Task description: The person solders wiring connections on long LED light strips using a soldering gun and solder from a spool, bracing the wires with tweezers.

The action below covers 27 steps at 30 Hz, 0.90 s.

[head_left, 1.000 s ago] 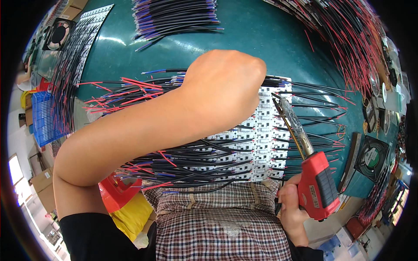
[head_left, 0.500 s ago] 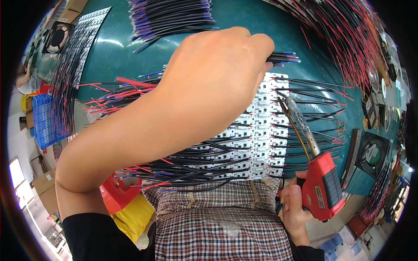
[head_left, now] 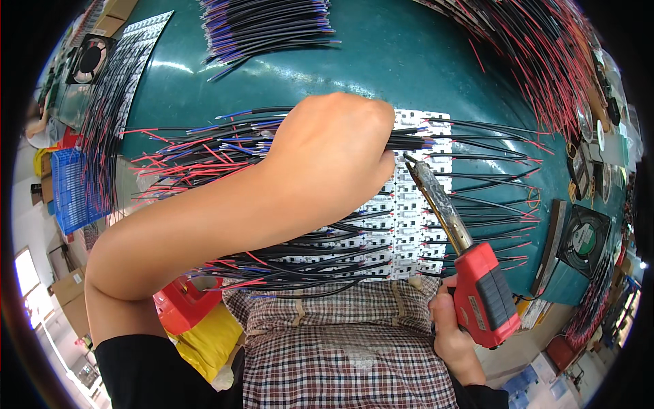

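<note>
My left hand (head_left: pixel 337 146) is closed around a bundle of black cables (head_left: pixel 410 142), whose stripped ends poke out to the right of my fist. The bundle lies over the upper part of a white circuit board panel (head_left: pixel 409 235). In my right hand (head_left: pixel 455 337) is a red soldering gun (head_left: pixel 487 296), its metal barrel slanting up to the left. The gun's tip, with a thin brass tube alongside, is just below the cable ends, over the panel; contact cannot be made out. Black and red leads (head_left: pixel 494 163) fan out from the panel's right side. My left forearm hides part of the panel.
More cables (head_left: pixel 269 31) lie stacked at the far side of the green table (head_left: pixel 381 61). Another wired panel (head_left: pixel 146 41) is at the left, near a blue basket (head_left: pixel 71 187). Red-tipped wires (head_left: pixel 545 61) crowd the far right; a black fan (head_left: pixel 586 235) stands below.
My left hand has come nearer and slightly left, bringing the cable bundle from beyond the panel to over it. The soldering gun has shifted left, its tip now near the cable ends.
</note>
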Available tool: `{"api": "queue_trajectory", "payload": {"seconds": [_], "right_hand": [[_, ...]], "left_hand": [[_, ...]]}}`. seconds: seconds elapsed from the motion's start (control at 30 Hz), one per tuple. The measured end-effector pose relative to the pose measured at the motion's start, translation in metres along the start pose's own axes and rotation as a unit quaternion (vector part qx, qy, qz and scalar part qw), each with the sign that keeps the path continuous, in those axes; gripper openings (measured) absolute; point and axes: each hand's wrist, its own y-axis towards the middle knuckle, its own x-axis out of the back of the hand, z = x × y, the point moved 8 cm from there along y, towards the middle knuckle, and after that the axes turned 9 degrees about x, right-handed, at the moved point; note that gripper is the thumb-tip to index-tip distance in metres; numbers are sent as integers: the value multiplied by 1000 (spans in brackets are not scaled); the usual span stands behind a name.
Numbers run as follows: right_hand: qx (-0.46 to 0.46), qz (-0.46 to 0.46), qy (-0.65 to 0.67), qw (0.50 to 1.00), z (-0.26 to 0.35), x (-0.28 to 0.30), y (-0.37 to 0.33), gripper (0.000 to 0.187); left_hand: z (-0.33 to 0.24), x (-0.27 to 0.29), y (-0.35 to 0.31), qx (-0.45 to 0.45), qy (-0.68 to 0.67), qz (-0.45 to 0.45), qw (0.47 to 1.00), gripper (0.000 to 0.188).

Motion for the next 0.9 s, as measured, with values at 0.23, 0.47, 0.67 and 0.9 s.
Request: {"api": "queue_trajectory", "payload": {"seconds": [0.23, 0.47, 0.67, 0.9], "right_hand": [[24, 11, -58, 998, 4, 5, 9, 23], [22, -23, -68, 997, 1, 2, 10, 23], [-1, -13, -50, 999, -1, 2, 11, 22], [-15, 36, 1, 999, -2, -3, 8, 24]], "left_hand": [[-1, -3, 1, -4, 20, 6, 1000, 22], [-3, -5, 1, -1, 18, 15, 1000, 20], [-7, -7, 2, -9, 12, 14, 1000, 20], [-9, -6, 2, -15, 31, 8, 999, 19]]}}
